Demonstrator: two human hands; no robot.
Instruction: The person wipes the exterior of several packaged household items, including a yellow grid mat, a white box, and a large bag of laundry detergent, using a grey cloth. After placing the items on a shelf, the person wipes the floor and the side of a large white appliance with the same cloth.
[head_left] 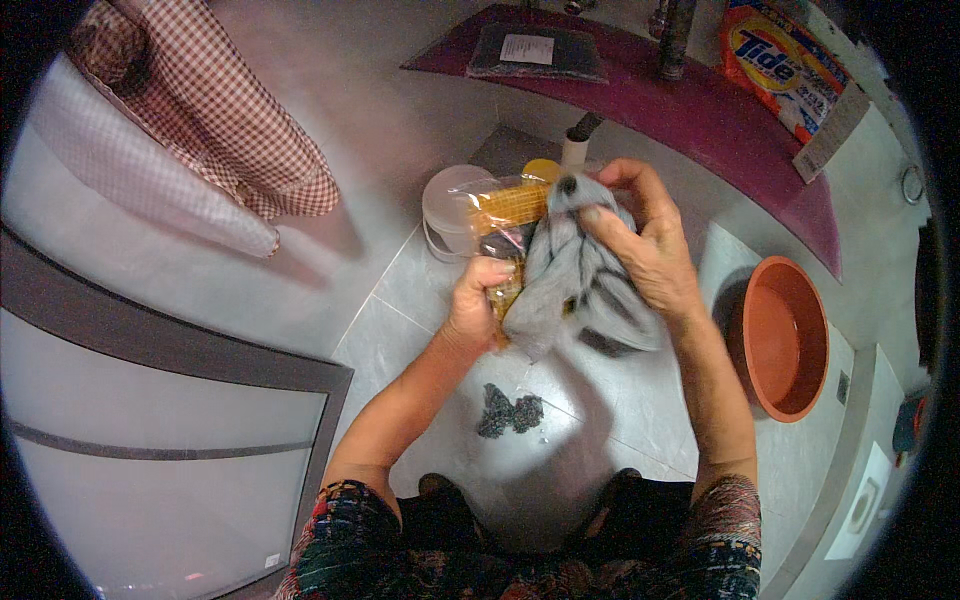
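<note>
My left hand [478, 298] is closed around the lower part of a clear plastic packet [512, 208] with yellow-gold printing. Its upper end tilts up and to the right. In my right hand [648, 238], thumb and fingers pinch the top of a bunched grey cloth [570, 255] with dark streaks. The cloth hangs down between both hands and lies against the packet's right side, overlapping it. Part of its lower end is blurred. Whether the packet holds anything is hard to make out.
An orange-brown basin [762, 340] stands on the tiled floor at right. Behind the packet is a whitish bucket [437, 218]. Dark crumpled material [510, 411] lies below my hands. A purple counter [625, 62] carries a detergent bag [770, 62]. Checkered cloth [240, 110] hangs at left above a framed panel [160, 400].
</note>
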